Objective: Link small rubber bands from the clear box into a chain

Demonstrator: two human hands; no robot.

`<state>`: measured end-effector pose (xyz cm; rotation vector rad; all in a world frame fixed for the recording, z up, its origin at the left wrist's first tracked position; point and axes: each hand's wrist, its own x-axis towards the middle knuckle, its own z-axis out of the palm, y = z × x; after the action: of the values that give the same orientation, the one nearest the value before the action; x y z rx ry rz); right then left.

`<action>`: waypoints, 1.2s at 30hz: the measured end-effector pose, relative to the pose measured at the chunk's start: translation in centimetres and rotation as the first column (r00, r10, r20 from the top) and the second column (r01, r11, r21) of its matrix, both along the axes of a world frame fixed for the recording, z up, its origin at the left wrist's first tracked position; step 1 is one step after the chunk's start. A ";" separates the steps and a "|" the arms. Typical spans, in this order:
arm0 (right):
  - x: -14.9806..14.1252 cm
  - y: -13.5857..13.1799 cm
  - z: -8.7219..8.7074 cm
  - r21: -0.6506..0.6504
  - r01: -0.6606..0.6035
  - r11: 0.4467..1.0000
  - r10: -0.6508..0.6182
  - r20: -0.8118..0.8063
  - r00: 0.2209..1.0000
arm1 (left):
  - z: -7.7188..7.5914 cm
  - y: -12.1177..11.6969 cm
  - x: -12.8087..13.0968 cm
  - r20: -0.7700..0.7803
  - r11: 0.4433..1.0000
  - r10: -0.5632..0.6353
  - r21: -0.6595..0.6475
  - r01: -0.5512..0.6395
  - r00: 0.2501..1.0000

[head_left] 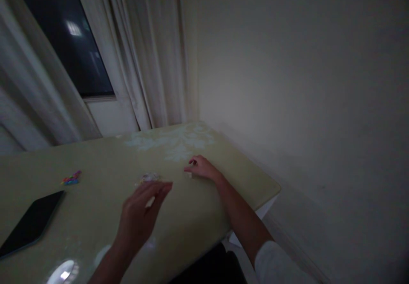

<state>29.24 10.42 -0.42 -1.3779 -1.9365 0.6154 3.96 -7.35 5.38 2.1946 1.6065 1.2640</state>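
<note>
My left hand hovers over the near part of the table, thumb and fingertips pressed together in a pinch. Whatever may be between those tips is too small or hidden to make out. Just beyond it lies a small clear, shiny heap, partly covered by the hand; its kind is unclear. Farther right, my right hand is low over the tabletop, with a gap between its curved fingers and thumb. A tiny pale piece shows right under its fingertips; whether they touch it I cannot tell.
The greenish-yellow table has a pale floral pattern at its far corner. A cluster of small colourful pieces lies at left, near a dark tablet-like device. Curtains hang behind, and a bare wall rises at right.
</note>
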 end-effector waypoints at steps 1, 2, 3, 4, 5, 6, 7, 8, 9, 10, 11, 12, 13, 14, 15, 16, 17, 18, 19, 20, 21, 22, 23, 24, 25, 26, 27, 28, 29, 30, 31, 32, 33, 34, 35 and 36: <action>-0.1 -0.2 0.0 -0.013 -0.045 0.999 0.045 0.025 0.999 | -0.6 2.1 -0.4 -0.048 0.996 0.072 -0.057 -0.075 0.996; -0.2 -0.4 0.0 -0.022 -0.079 0.997 0.079 0.048 0.996 | -1.2 4.0 -0.9 -0.094 0.980 0.154 -0.109 -0.164 0.984; -0.2 -0.5 0.0 -0.028 -0.103 0.994 0.105 0.068 0.992 | -2.0 5.5 -1.6 -0.118 0.958 0.239 -0.134 -0.254 0.964; -0.1 -0.6 0.1 -0.032 -0.123 0.992 0.126 0.086 0.988 | -2.9 6.6 -2.3 -0.143 0.931 0.307 -0.163 -0.328 0.941; -0.1 -0.7 0.2 -0.034 -0.141 0.989 0.144 0.102 0.984 | -3.7 7.4 -3.0 -0.166 0.908 0.341 -0.195 -0.370 0.925; 0.0 -0.7 0.2 -0.032 -0.159 0.987 0.162 0.116 0.980 | -4.6 8.0 -3.8 -0.184 0.895 0.350 -0.225 -0.386 0.919; 0.0 -0.8 0.3 -0.028 -0.179 0.983 0.181 0.128 0.975 | -5.3 8.3 -4.4 -0.195 0.886 0.347 -0.253 -0.389 0.918; 0.0 -0.9 0.4 -0.021 -0.202 0.979 0.203 0.140 0.969 | -6.0 8.5 -5.0 -0.196 0.884 0.331 -0.279 -0.377 0.923; -0.1 -1.0 0.5 -0.014 -0.229 0.973 0.228 0.153 0.962 | -6.5 8.7 -5.4 -0.193 0.891 0.293 -0.302 -0.341 0.936; -0.2 -1.1 0.6 -0.007 -0.255 0.967 0.252 0.168 0.953 | -6.9 8.8 -5.8 -0.182 0.898 0.255 -0.319 -0.302 0.950; -0.4 -1.2 0.6 -0.002 -0.277 0.961 0.272 0.183 0.945 | -7.1 8.9 -6.1 -0.166 0.906 0.216 -0.334 -0.261 0.962; -0.6 -1.3 0.7 0.001 -0.292 0.956 0.286 0.199 0.937 | -7.3 9.0 -6.4 -0.147 0.913 0.177 -0.345 -0.218 0.973; -0.8 -1.4 0.7 0.004 -0.299 0.954 0.291 0.215 0.932 | -7.3 9.0 -6.6 -0.127 0.919 0.140 -0.353 -0.176 0.982; -1.0 -1.5 0.8 0.007 -0.298 0.955 0.288 0.229 0.930 | -7.3 9.0 -6.8 -0.105 0.924 0.102 -0.359 -0.133 0.989; -1.3 -1.6 0.8 0.013 -0.289 0.957 0.278 0.240 0.930 | -7.3 8.9 -6.9 -0.082 0.928 0.063 -0.362 -0.088 0.995; -1.7 -1.7 0.8 0.021 -0.277 0.961 0.264 0.248 0.932 | -7.2 8.7 -6.9 -0.058 0.931 0.022 -0.364 -0.042 0.998; -2.1 -1.8 0.9 0.031 -0.265 0.964 0.249 0.254 0.935 | -7.2 8.5 -6.8 -0.035 0.932 -0.018 -0.362 0.005 0.999; -2.6 -2.0 0.9 0.042 -0.255 0.966 0.236 0.256 0.937 | -7.1 8.2 -6.7 -0.012 0.933 -0.056 -0.357 0.048 0.998; -3.2 -2.3 0.9 0.052 -0.247 0.968 0.226 0.254 0.940 | -7.1 8.0 -6.5 0.007 0.933 -0.089 -0.349 0.086 0.996; -3.8 -2.6 0.9 0.060 -0.242 0.969 0.220 0.250 0.943 | -7.1 7.8 -6.2 0.024 0.934 -0.117 -0.337 0.118 0.993; -4.6 -3.0 0.8 0.067 -0.240 0.969 0.217 0.245 0.945 | -7.2 7.7 -5.8 0.038 0.935 -0.138 -0.323 0.143 0.990; -5.3 -3.4 0.7 0.071 -0.240 0.968 0.217 0.239 0.946 | -7.3 7.5 -5.5 0.049 0.938 -0.154 -0.307 0.161 0.987; -6.1 -3.8 0.5 0.074 -0.242 0.967 0.219 0.235 0.947 | -7.4 7.5 -5.1 0.060 0.941 -0.164 -0.291 0.174 0.985; -6.8 -4.3 0.3 0.077 -0.244 0.967 0.221 0.232 0.947 | -7.6 7.5 -4.8 0.069 0.944 -0.170 -0.277 0.182 0.983; -7.4 -4.6 0.1 0.079 -0.242 0.967 0.219 0.229 0.948 | -7.7 7.4 -4.5 0.077 0.946 -0.173 -0.264 0.187 0.982; -7.9 -5.0 -0.1 0.077 -0.234 0.969 0.212 0.226 0.951 | -7.8 7.4 -4.3 0.084 0.949 -0.174 -0.252 0.190 0.981; -8.3 -5.2 -0.3 0.073 -0.220 0.973 0.199 0.223 0.954 | -7.9 7.4 -4.1 0.090 0.951 -0.175 -0.243 0.192 0.980; -8.6 -5.4 -0.4 0.065 -0.198 0.978 0.180 0.220 0.959 | -7.9 7.3 -4.0 0.094 0.952 -0.177 -0.235 0.195 0.980; -8.8 -5.5 -0.5 0.055 -0.171 0.984 0.156 0.219 0.963 | -7.9 7.3 -4.0 0.097 0.953 -0.181 -0.230 0.199 0.979; -8.9 -5.6 -0.5 0.045 -0.145 0.988 0.132 0.219 0.967 | -7.9 7.2 -3.9 0.098 0.952 -0.186 -0.227 0.204 0.978; -9.0 -5.7 -0.5 0.037 -0.121 0.992 0.110 0.219 0.969 | -7.8 7.2 -3.9 0.098 0.951 -0.191 -0.226 0.209 0.977; -9.0 -5.7 -0.4 0.030 -0.102 0.994 0.093 0.220 0.971 | -7.7 7.1 -3.8 0.095 0.951 -0.198 -0.224 0.215 0.976; -8.9 -5.7 -0.3 0.026 -0.092 0.995 0.085 0.219 0.972 | -7.5 7.1 -3.8 0.090 0.950 -0.205 -0.221 0.220 0.975; -8.9 -5.7 -0.3 0.025 -0.091 0.996 0.084 0.216 0.973 | -7.4 7.1 -3.7 0.082 0.950 -0.210 -0.216 0.223 0.974; -8.8 -5.7 -0.2 0.025 -0.097 0.995 0.089 0.210 0.974 | -7.3 7.1 -3.6 0.072 0.952 -0.214 -0.210 0.225 0.974; -8.7 -5.6 -0.1 0.025 -0.108 0.994 0.101 0.201 0.974 | -7.2 7.2 -3.6 0.059 0.953 -0.217 -0.202 0.224 0.974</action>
<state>20.58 4.84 -0.51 -1.3667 -2.1805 0.5046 0.38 -0.20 -1.84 2.1369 1.3648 1.0181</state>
